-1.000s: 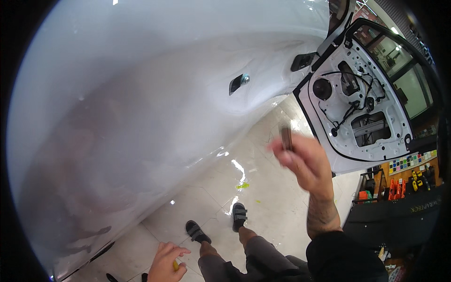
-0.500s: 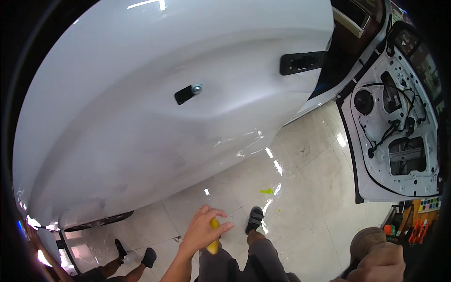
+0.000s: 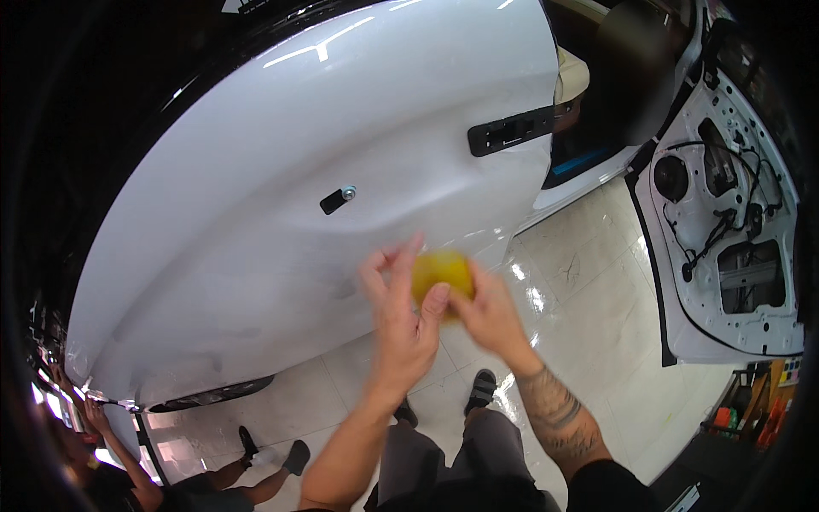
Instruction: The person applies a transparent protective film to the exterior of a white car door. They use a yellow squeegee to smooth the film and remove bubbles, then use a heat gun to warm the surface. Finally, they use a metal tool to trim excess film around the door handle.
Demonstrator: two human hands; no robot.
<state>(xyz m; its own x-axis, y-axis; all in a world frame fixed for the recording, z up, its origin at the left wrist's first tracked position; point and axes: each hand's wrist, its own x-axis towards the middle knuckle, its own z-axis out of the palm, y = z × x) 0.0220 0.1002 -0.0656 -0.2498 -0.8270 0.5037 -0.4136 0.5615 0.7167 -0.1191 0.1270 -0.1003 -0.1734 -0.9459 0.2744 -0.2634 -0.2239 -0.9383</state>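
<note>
Both of my hands are raised in front of a white car door panel (image 3: 281, 264), around a flat yellow piece (image 3: 452, 271) smeared by motion. My left hand (image 3: 397, 307) is at its left edge, thumb across its near face and fingers curled loosely upward. From the right, my right hand (image 3: 493, 311) closes on its lower right edge. The yellow piece's exact kind is unclear. Beyond my hands the panel has a black slot with a round silver lock cylinder (image 3: 348, 194) and a black handle base (image 3: 510, 132).
At right, a stripped door (image 3: 725, 213) stands open with its wiring bare. A tool rack (image 3: 742, 410) is below it. Shiny floor tiles (image 3: 589, 299) lie under the car. At lower left, another person (image 3: 119, 461) reaches towards the car's edge.
My left hand has risen towards the panel with the yellow piece. My right hand has come up from the lower right and taken hold of it. The view has shifted; more of the car shows.
</note>
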